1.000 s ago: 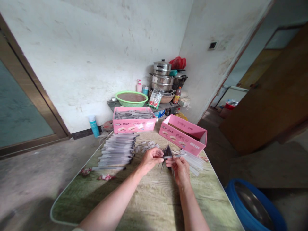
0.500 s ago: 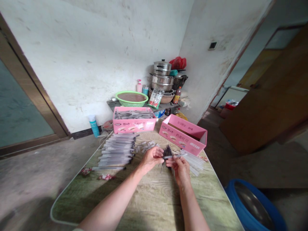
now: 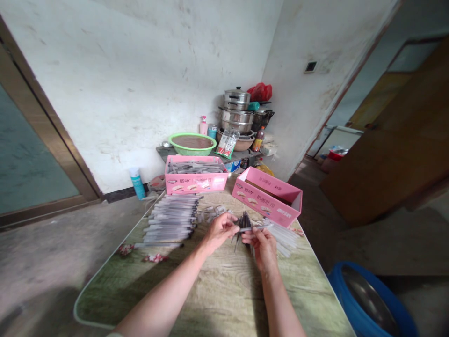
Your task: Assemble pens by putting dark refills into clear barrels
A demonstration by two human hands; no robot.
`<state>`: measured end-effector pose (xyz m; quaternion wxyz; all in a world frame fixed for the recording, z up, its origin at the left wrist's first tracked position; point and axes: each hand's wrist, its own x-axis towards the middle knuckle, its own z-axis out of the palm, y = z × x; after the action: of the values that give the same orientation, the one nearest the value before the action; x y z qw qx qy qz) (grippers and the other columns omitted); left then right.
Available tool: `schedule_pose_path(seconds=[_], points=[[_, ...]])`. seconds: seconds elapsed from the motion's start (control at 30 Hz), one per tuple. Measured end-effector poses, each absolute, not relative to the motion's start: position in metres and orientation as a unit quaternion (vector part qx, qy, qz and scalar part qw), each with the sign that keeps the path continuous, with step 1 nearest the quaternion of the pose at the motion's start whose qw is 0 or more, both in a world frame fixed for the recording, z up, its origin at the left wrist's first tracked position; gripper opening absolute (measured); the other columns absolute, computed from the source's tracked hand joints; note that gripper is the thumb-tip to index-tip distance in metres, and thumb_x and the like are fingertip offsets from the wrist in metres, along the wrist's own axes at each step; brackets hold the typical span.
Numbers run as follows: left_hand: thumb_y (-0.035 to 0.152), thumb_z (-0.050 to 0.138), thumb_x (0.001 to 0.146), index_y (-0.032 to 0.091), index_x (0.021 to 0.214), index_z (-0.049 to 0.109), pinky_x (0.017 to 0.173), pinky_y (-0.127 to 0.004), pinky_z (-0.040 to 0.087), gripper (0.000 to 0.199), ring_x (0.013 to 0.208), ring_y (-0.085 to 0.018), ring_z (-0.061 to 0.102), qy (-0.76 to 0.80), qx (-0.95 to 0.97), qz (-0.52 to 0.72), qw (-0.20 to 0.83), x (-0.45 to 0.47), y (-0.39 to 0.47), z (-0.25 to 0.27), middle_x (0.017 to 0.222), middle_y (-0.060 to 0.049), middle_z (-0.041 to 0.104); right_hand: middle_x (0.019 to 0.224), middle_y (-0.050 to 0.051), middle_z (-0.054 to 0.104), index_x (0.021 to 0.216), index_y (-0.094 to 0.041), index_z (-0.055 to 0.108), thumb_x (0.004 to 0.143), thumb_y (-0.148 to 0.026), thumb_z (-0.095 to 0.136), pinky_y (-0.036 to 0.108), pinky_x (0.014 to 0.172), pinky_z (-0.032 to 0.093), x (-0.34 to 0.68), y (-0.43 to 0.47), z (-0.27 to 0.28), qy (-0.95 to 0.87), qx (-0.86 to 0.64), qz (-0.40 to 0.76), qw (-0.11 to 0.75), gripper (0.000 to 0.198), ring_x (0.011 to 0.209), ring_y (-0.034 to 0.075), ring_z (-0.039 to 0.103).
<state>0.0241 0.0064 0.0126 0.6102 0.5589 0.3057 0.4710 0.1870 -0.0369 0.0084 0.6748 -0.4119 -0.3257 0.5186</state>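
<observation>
Between my hands is a slim pen (image 3: 257, 227) with a translucent barrel, lying roughly level. My right hand (image 3: 264, 245) grips its barrel from below with thumb and fingers. The thumb and fingers of my left hand (image 3: 221, 228) are pinched at its left end; how firmly is too small to tell. Just behind the pen lies a heap of thin black refills (image 3: 244, 219), partly covered by my hands. Clear empty-looking barrels (image 3: 286, 238) are spread to the right of my right hand. On the left, pens with dark ends (image 3: 171, 217) lie in a long stacked row.
A pink box (image 3: 196, 183) full of pens stands at the table's back edge. Another pink box (image 3: 267, 199) sits angled to its right. Small whitish pieces (image 3: 213, 213) lie behind my left hand. Beyond are a green basin (image 3: 192, 149) and stacked pots (image 3: 237, 114). A blue tub (image 3: 333, 276) is right of the table.
My left fingers have closed together at the pen's left end, where they were more apart before. My right hand and the pen have barely moved.
</observation>
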Motion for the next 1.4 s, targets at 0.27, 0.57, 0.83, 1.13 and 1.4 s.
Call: schedule_pose_path(seconds=[0.27,0.57,0.83,1.13,1.4], points=[[0.026,0.080,0.062,0.015,0.097,0.059,0.057,-0.022,0.041,0.042,0.059,-0.010,0.055,0.290,0.563,0.472,0.613,0.025,0.008,0.011,0.069,0.002,0.060,0.065,0.008,0.073,0.069,-0.015,0.064,0.069,-0.035,0.080,0.028,0.051,0.059,0.186,-0.038,0.009,-0.329,-0.418,0.514,0.673,0.026,0.055,0.021,0.071],[0.030,0.077,0.066,0.015,0.101,0.060,0.059,-0.024,0.045,0.041,0.060,-0.011,0.057,0.286,0.583,0.456,0.609,0.024,0.009,0.012,0.071,0.000,0.062,0.062,0.006,0.072,0.069,-0.016,0.064,0.068,-0.032,0.079,0.029,0.051,0.059,0.186,-0.038,0.010,-0.324,-0.414,0.522,0.672,0.023,0.052,0.020,0.069],[0.019,0.065,0.074,0.019,0.072,0.067,0.066,-0.028,0.041,0.003,0.066,-0.017,0.058,0.469,0.719,0.404,0.316,0.007,0.016,0.005,0.068,-0.003,0.064,0.070,0.007,0.074,0.072,-0.018,0.067,0.069,-0.028,0.072,0.030,0.052,0.059,0.196,-0.038,0.009,-0.289,-0.399,0.505,0.709,0.011,0.058,0.021,0.071],[0.013,0.064,0.073,0.020,0.068,0.068,0.070,-0.028,0.041,0.009,0.069,-0.018,0.057,0.496,0.755,0.351,0.246,0.009,0.012,0.004,0.072,-0.005,0.063,0.063,0.006,0.072,0.069,-0.018,0.066,0.070,-0.032,0.074,0.030,0.049,0.057,0.196,-0.039,0.011,-0.306,-0.410,0.505,0.695,0.016,0.049,0.019,0.067],[0.004,0.045,0.082,0.015,0.106,0.067,0.092,-0.035,0.041,0.034,0.097,-0.025,0.055,0.578,0.748,0.321,0.060,-0.011,0.027,0.010,0.101,-0.012,0.064,0.065,0.006,0.073,0.067,-0.018,0.067,0.070,-0.029,0.072,0.029,0.049,0.057,0.196,-0.040,0.012,-0.307,-0.412,0.503,0.695,0.012,0.049,0.018,0.066]])
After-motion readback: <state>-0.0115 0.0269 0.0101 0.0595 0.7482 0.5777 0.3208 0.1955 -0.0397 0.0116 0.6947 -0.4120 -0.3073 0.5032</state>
